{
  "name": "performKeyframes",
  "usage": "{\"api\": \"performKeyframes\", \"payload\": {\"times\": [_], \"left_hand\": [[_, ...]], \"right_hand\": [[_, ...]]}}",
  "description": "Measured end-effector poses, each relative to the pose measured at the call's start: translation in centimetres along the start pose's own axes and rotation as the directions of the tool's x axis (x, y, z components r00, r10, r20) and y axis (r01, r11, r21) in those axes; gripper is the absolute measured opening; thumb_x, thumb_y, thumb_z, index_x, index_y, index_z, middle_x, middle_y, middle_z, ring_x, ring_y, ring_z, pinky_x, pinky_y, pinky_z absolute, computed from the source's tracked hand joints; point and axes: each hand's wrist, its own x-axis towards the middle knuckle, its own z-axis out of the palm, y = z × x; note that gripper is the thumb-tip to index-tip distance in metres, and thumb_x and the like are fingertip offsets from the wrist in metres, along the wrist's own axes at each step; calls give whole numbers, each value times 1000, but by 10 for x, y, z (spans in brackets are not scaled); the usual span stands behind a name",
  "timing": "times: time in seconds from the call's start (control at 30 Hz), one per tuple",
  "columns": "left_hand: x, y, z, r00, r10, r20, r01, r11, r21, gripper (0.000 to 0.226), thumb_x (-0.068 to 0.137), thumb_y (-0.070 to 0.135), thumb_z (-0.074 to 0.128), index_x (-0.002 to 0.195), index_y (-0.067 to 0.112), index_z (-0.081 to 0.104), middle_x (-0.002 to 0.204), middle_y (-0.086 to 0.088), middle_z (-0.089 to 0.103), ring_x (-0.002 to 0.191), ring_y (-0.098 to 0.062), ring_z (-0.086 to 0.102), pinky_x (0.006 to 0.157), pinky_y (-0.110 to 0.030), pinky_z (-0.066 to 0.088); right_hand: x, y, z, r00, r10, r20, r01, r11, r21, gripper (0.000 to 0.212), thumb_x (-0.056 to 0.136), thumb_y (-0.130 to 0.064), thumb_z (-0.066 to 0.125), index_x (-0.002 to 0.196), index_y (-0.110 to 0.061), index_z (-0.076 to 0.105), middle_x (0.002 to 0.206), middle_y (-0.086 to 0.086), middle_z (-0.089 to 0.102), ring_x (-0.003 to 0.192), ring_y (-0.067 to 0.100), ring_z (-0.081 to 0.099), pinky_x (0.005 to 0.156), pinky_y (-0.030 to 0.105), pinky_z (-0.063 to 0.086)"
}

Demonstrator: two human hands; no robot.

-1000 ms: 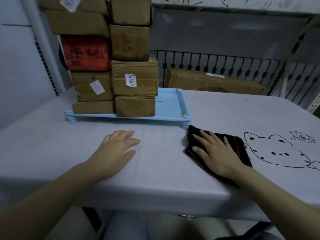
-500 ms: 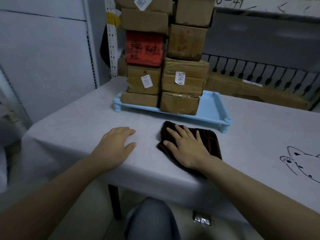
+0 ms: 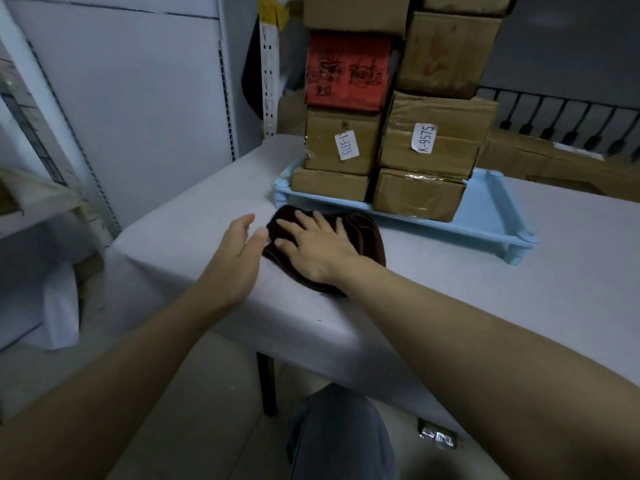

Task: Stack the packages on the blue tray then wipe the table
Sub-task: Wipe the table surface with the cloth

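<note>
Leftward slid one cloth (image 3: 360, 237) under two hands (image 3: 317, 245).

The right hand (image 3: 317, 249) lies flat with the fingers spread and straight, palm down. The left hand (image 3: 239, 252) is just beside its thumb, fingers relaxed, both forearms stretched forward.

Right hand (image 3: 317, 249) presses flat on brown cloth (image 3: 367, 233) beside blue tray (image 3: 491, 216); left hand (image 3: 239, 254) alongside.
</note>
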Motion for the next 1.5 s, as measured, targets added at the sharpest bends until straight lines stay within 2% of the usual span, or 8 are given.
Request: {"api": "performKeyframes", "payload": {"times": [0.2,0.4,0.63,0.83,0.93,1.1,1.23,1.5], "left_hand": [[0,4,-2,992,-28,-125,23,999,-48,45,106,34,32,145,14,41,147,-5,44,136,-19,40,102,-23,27],[-17,18,12,979,175,-103,-145,957,251,36,105,21,41,132,2,57,136,-14,57,123,-20,49,98,-23,29],[-36,83,113,911,354,213,-406,862,304,28,100,30,48,119,20,65,125,4,60,128,-17,42,111,-37,33],[-52,125,201,805,398,440,-535,808,248,46,86,46,41,116,22,66,125,1,62,127,-19,43,110,-36,32],[-55,137,232,753,433,496,-598,764,241,31,97,36,52,120,19,64,129,0,59,129,-19,42,110,-33,29],[-44,144,256,713,530,458,-684,669,291,26,98,22,54,123,20,60,127,2,56,126,-19,42,94,-23,23],[-32,142,255,716,567,408,-697,610,377,31,97,18,53,128,20,54,130,-1,47,124,-21,37,98,-26,22],[-21,138,262,706,607,365,-708,606,363,35,94,6,51,127,17,57,129,-5,49,123,-25,37,100,-30,24]], "right_hand": [[-38,-12,5,941,-334,47,335,942,-15,52,104,-48,31,154,-38,24,167,-5,8,154,22,0,122,54,-4],[-101,22,5,905,-426,2,426,905,-6,51,103,-46,37,153,-38,29,166,-6,12,153,18,1,123,51,-3],[-183,91,-2,947,-308,-91,313,948,55,48,103,-45,39,150,-37,36,163,-12,21,152,10,1,123,48,-5],[-262,191,-23,990,75,-116,-71,996,45,51,103,-51,32,153,-42,26,166,-14,11,153,9,0,123,41,-5],[-292,246,-33,945,291,-152,-286,957,52,51,102,-52,30,153,-42,25,165,-16,12,153,10,3,123,41,-1],[-290,303,-41,772,595,-223,-591,802,92,55,103,-51,26,156,-35,21,166,-6,13,153,17,6,122,50,1],[-247,301,-45,808,563,-176,-554,827,100,53,104,-49,23,156,-36,20,167,-4,10,154,21,2,121,54,-3],[-241,257,-34,969,203,-142,-202,979,22,55,102,-51,22,154,-33,28,166,-6,15,154,18,5,124,46,-1]]}}
